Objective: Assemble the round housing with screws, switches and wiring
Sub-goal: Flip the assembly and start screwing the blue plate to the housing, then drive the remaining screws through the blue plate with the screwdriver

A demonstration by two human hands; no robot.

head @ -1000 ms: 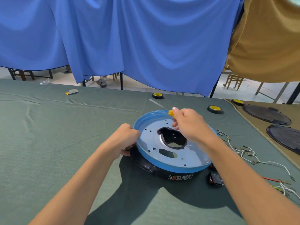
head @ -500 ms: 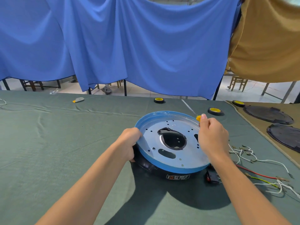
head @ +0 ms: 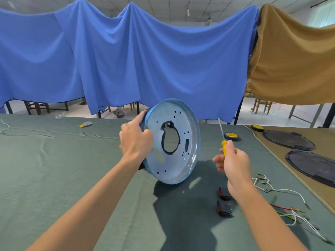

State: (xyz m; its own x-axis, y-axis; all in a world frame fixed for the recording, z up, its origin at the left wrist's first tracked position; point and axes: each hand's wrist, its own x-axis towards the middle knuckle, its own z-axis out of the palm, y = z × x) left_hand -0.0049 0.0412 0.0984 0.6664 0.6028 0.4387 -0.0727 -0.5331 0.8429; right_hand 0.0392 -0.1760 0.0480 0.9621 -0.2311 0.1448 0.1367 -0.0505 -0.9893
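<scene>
We note the round housing [head: 183, 165] tipped up steeply on its edge over the green cloth surface [head: 54, 169], its pale perforated face turned toward the right, with a large dark-rimmed opening at the middle. Its lower rim sits low above its own shadow; we cannot tell whether it touches the cloth. The left hand [head: 136, 142] grips the housing's left rim, fingers curled over the blue edge. The right hand [head: 233, 163] is well apart from the housing, to its right, closed round the yellow handle of a screwdriver [head: 224, 147], thin shaft pointing up. Below that hand two black switches [head: 224, 209] with red parts lie on the cloth, one just behind the other. Farther right lie loose wires [head: 290, 212], white, red and green. A yellow-and-black tape roll [head: 232, 136] rests behind the screwdriver. On the tan cloth at far right we see two dark round covers [head: 311, 165]. A blue curtain [head: 145, 60] hangs behind.
</scene>
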